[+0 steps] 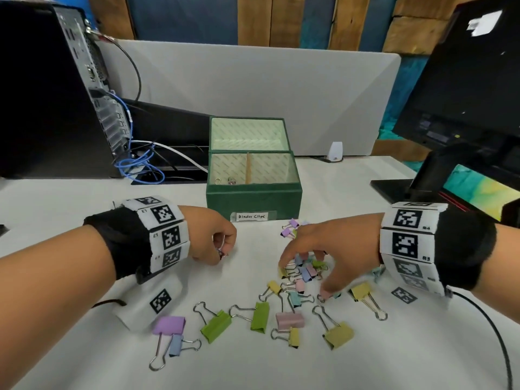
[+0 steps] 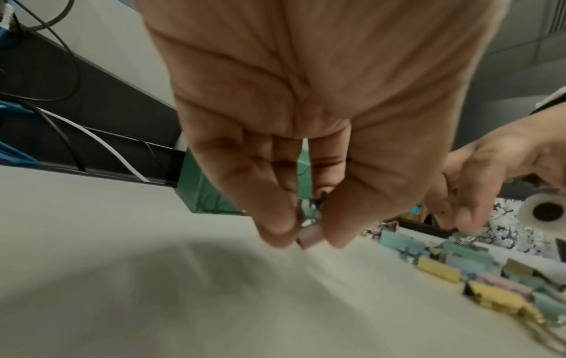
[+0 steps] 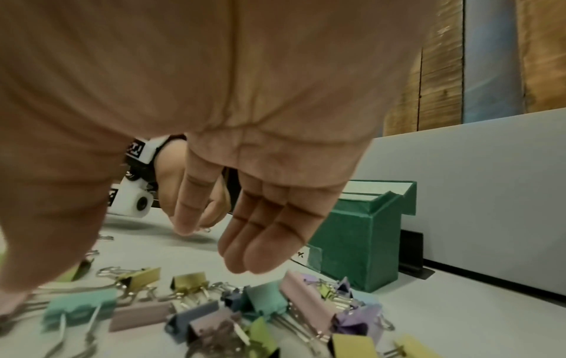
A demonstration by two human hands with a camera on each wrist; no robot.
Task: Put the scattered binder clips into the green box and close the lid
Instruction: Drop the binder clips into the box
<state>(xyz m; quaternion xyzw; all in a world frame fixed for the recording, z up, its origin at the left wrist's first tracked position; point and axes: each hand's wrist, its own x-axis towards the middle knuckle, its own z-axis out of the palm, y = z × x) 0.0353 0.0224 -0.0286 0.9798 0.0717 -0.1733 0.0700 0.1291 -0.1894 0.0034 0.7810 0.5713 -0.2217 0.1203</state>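
Observation:
The green box point(image 1: 253, 199), labelled "Binder Clips", stands mid-table with its lid point(image 1: 249, 133) tipped open behind it. A few small clips point(image 1: 231, 181) lie in its left compartment. My left hand point(image 1: 222, 250) hovers left of the box front and pinches a small pink clip point(image 2: 309, 236) between thumb and fingers. My right hand point(image 1: 305, 277) is spread over a heap of small pastel clips point(image 1: 305, 270), its fingers point(image 3: 260, 247) straight and holding nothing. Larger purple point(image 1: 168, 325), green point(image 1: 216, 326) and yellow point(image 1: 339, 336) clips lie nearer me.
A black computer tower point(image 1: 42, 94) with blue cables point(image 1: 140, 164) stands at the back left. A monitor point(image 1: 464, 80) and its base point(image 1: 394, 187) are at the right. A grey partition point(image 1: 253, 80) runs behind the box. A black cord point(image 1: 495, 333) trails from my right wrist.

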